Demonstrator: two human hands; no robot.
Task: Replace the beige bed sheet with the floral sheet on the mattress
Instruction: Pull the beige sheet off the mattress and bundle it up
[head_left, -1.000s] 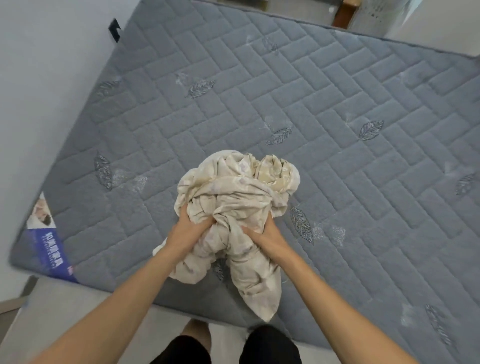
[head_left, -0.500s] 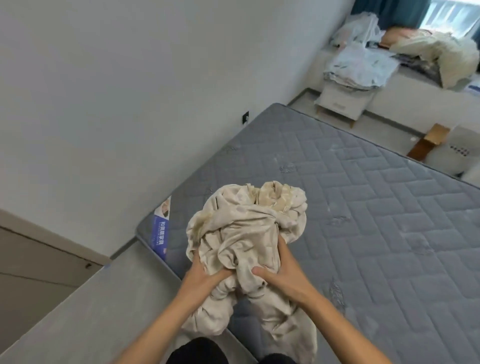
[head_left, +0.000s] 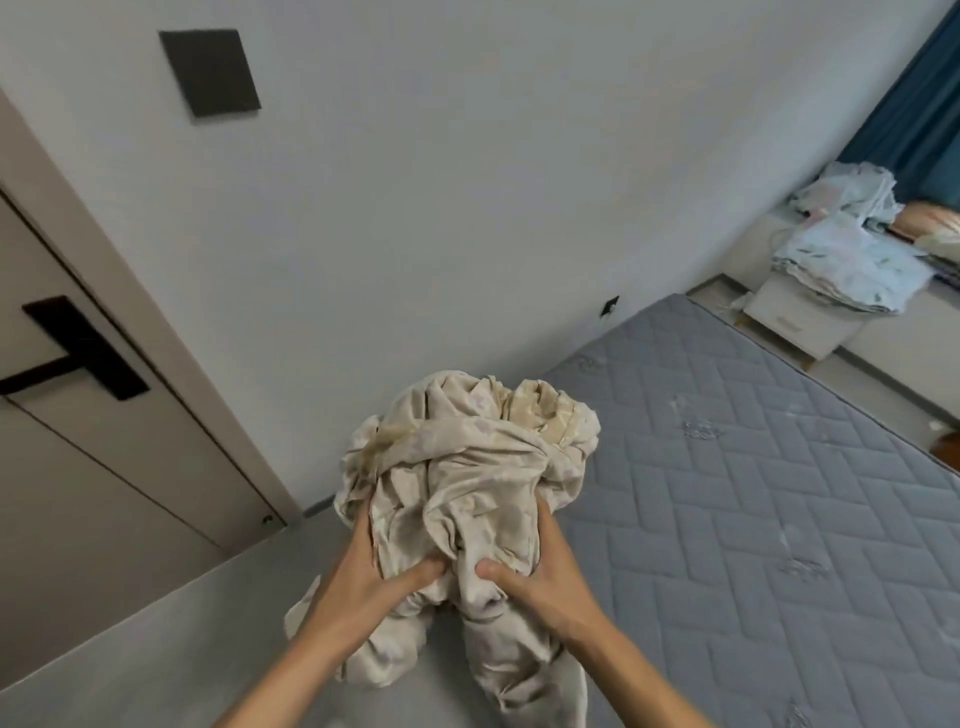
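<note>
The mattress (head_left: 753, 493) lies bare on the floor to my right, its grey quilted top uncovered as far as I can see, so stripping it looks done. The white wall runs along its far side, and a door (head_left: 78, 441) with a dark handle stands to my left. At the far end of the room, on a low white cabinet (head_left: 795, 322) under a blue curtain (head_left: 919, 109), sits a heap of pale patterned bedding (head_left: 852, 265); I judge the floral sheet is in that pile, though I cannot pick it out from here.

The beige bed sheet (head_left: 467, 478) is bunched into a loose bundle in front of me, held up off the mattress, with tails hanging down past my wrists. My left hand (head_left: 363, 582) grips its left side, fingers buried in the folds and thumb pressed in. My right hand (head_left: 540, 577) clutches the right side the same way.

What is left, as I see it: put this bundle aside, fetch the floral sheet, and spread it over the mattress.
</note>
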